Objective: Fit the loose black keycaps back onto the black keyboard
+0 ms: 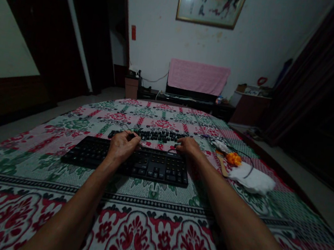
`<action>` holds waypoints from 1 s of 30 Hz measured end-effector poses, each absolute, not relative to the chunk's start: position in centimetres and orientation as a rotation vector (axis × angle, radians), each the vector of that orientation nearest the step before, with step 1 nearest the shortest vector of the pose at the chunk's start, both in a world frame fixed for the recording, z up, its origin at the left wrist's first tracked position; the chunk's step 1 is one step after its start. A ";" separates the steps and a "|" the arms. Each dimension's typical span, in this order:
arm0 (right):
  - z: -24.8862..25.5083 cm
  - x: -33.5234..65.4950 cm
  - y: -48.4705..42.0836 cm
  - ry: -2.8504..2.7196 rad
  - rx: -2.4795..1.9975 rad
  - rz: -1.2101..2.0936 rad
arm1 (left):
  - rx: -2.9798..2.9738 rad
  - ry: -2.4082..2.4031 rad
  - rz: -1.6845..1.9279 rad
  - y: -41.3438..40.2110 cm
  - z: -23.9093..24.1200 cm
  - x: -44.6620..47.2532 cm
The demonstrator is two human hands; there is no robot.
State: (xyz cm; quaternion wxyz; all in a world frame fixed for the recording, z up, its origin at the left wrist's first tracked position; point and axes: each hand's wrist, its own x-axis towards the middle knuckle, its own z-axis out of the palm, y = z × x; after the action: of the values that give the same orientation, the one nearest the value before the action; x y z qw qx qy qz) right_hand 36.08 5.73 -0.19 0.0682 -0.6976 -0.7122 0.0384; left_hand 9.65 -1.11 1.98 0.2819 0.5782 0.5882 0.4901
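Note:
A black keyboard [156,168] lies on the patterned tablecloth in front of me, with many of its upper-row keys off and bare key posts showing. Behind it, loose black keycaps [155,135] are spread in a long band. My left hand [123,144] is over the keyboard's upper edge, fingers pinched on a small dark thing with a thin wire-like end; its kind is too dim to make out. At the right end of the band, my right hand [188,146] has its fingertips closed at a small black keycap [177,145].
To the right lie a white cloth bundle [254,178], an orange crumpled thing [234,159] and a dark cable [252,163]. The flowered tablecloth [147,229] covers the table. Beyond stand a low cabinet and a screen under a pink cloth [198,76].

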 end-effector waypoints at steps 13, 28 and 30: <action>1.1 37.5 7.3 -2.192 -2.053 -0.018 | 1.510 1.570 1.322 -0.9 1.9 9.4; 0.1 37.3 7.5 -2.288 -2.114 0.001 | 1.517 1.640 1.332 -0.5 1.7 8.2; 0.4 37.0 7.1 -2.253 -2.105 -0.047 | 1.525 1.690 1.285 -0.5 2.0 7.6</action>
State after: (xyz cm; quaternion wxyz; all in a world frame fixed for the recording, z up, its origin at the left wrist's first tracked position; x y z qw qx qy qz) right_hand 37.00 7.08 0.43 0.0292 -0.6823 -0.7303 -0.0151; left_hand 7.57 -0.51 1.98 0.2609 0.5632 0.6242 0.4745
